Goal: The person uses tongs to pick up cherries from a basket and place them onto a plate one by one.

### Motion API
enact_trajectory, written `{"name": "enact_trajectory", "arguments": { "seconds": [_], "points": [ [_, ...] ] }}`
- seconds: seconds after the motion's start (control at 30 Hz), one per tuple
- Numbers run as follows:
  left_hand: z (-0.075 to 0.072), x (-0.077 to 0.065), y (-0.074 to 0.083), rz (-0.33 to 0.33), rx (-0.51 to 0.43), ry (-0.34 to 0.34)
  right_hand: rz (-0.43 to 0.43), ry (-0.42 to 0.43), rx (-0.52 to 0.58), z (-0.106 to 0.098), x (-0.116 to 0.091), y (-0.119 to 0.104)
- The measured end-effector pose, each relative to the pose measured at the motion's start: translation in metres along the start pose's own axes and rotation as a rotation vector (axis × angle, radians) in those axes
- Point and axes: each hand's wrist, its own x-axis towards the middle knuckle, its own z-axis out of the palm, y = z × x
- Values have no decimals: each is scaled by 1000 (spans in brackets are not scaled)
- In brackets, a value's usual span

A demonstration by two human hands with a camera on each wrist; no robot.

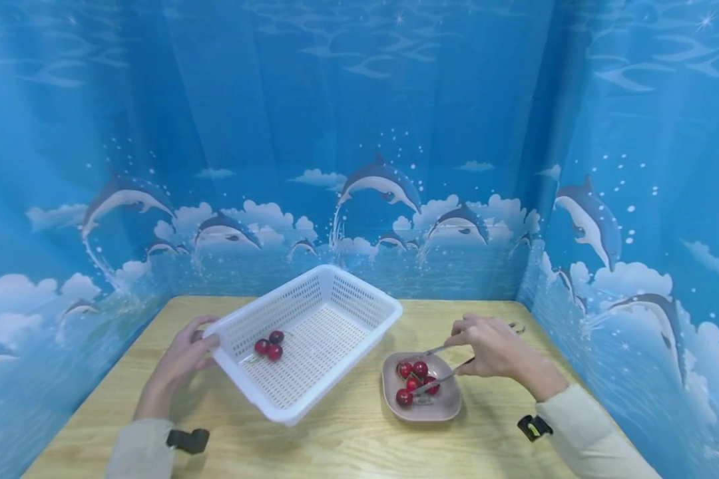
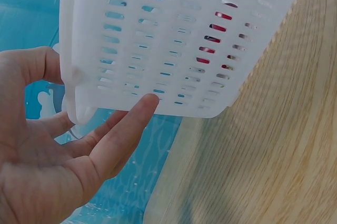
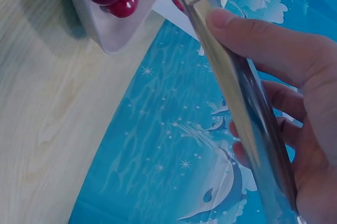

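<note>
My left hand point(image 1: 182, 356) grips the left end of a white perforated plastic basket point(image 1: 335, 336) by its rim; the basket is tilted above the table. Three dark red cherries point(image 1: 262, 346) lie at its left end, and red shows through the slots of the basket wall point(image 2: 158, 66) in the left wrist view. Metal tongs point(image 3: 247, 108) are in my right hand point(image 1: 491, 346), the thumb pressing one arm. Their tips reach down into a pinkish square dish point(image 1: 434, 414), among several red cherries point(image 1: 421, 369). Whether the tips pinch a cherry is hard to tell.
Under everything is a light wood-grain table point(image 1: 335, 449). Blue curtains point(image 1: 299, 133) printed with dolphins and clouds hang behind it and on both sides. The basket's right corner hangs close to the dish's upper left.
</note>
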Motion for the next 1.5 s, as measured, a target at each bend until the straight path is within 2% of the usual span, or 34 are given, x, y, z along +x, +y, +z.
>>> {"name": "enact_trajectory", "arguments": {
  "seconds": [0.37, 0.67, 1.5],
  "points": [
    [0, 0, 0, -9, 5, 0, -46, 153, -81, -11, 6, 5],
    [1, 0, 1, -15, 8, 4, -70, 240, -82, -24, 24, 4],
    [1, 1, 0, -12, 8, 1, -90, 227, 18, -27, 85, -17]
  ]
}}
